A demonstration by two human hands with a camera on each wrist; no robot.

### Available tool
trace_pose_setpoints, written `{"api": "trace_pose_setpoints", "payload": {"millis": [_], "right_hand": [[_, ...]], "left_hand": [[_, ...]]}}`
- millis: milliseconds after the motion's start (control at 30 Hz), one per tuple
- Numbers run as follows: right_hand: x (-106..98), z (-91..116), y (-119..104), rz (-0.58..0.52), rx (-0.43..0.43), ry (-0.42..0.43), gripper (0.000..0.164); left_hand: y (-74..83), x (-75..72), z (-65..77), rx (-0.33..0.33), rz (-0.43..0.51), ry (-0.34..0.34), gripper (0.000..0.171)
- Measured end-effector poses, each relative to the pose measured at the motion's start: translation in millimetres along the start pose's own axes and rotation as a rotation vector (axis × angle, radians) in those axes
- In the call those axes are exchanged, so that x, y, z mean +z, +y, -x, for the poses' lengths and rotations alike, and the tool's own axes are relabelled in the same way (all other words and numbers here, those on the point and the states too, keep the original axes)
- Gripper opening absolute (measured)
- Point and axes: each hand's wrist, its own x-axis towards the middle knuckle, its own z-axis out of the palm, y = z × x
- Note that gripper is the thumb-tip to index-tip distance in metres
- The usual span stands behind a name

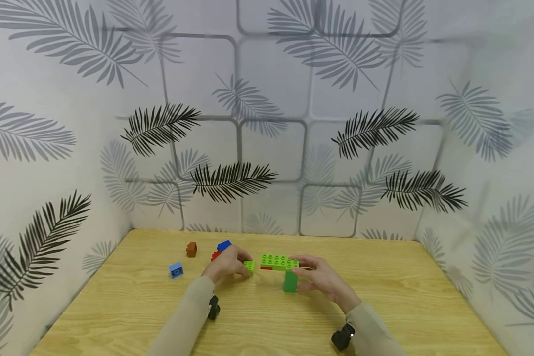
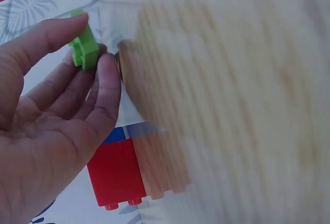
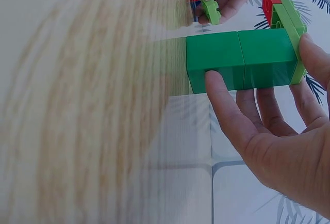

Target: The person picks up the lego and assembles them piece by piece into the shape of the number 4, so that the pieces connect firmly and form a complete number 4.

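My left hand [image 1: 224,263] pinches a small lime green brick [image 1: 249,266] between thumb and fingers; the left wrist view shows its studs facing the palm side. To the right, my right hand [image 1: 325,278] grips a brick structure from its right side. That structure has a long lime green plate [image 1: 273,260] on top of two stacked dark green bricks [image 3: 242,59]. Under the plate's left, overhanging end sits a red brick [image 3: 270,4]. In the head view, a small gap separates the pinched brick from the plate's left end.
Behind my left hand lie a red brick [image 2: 116,172] and a blue brick [image 1: 224,244]. Farther left on the wooden table [image 1: 115,306] are a brown brick [image 1: 192,249] and a light blue brick [image 1: 176,270]. A leaf-patterned wall rises behind the table.
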Motion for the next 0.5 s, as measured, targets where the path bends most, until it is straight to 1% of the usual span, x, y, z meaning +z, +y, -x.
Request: {"api": "trace_pose_setpoints", "payload": {"millis": [133, 233, 400, 500], "right_hand": [[-0.3, -0.2, -0.4, 0.003, -0.001, -0.005, 0.057], [-0.8, 0.1, -1.7, 0.007, -0.004, -0.008, 0.057], [-0.8, 0.6, -1.8, 0.008, -0.003, -0.006, 0.056], [0.1, 0.7, -0.8, 0.001, 0.003, 0.0, 0.055]], "left_hand": [[-0.4, -2.5, 2.7, 0.035, 0.094, -0.001, 0.045], [0.4, -3.8, 4.3, 0.057, 0.158, 0.01, 0.046], [2.7, -3.2, 5.5, 0.066, 0.203, 0.054, 0.045], [5.8, -0.4, 4.2, 0.067, 0.256, 0.088, 0.043]]}}
